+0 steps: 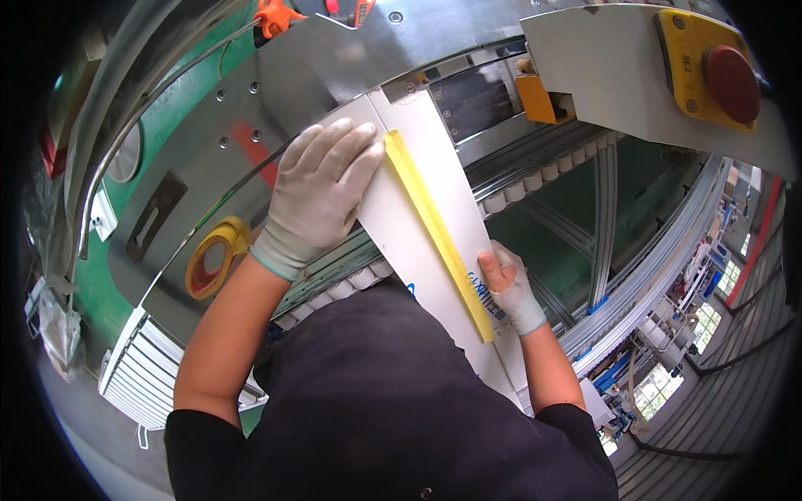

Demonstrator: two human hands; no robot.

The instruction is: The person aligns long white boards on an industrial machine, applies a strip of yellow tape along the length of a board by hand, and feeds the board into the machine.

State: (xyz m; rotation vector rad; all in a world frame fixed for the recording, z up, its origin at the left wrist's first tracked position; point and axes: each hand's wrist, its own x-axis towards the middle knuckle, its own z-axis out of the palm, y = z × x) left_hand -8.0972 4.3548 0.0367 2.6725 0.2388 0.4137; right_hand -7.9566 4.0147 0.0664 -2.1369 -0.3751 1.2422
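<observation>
A long white cardboard carton (405,225) stretches away from my body, a strip of yellow tape (436,230) running along its top seam. Blue print shows near its close end. My left hand (322,179), in a pale glove, lies flat on the far left part of the carton, fingers stretched out beside the tape's far end. My right hand (511,288), gloved with a bare thumb, holds the carton's right edge; the thumb is on top and the other fingers are mostly hidden. A roll of yellow tape (219,257) rests left of my left forearm.
Under the carton runs a roller conveyor (526,190) with metal rails. A steel machine plate (334,63) lies beyond, with an orange-handled tool (276,17) at its edge. A red stop button (732,85) on a yellow box sits far right. A white slatted rack (146,367) stands left.
</observation>
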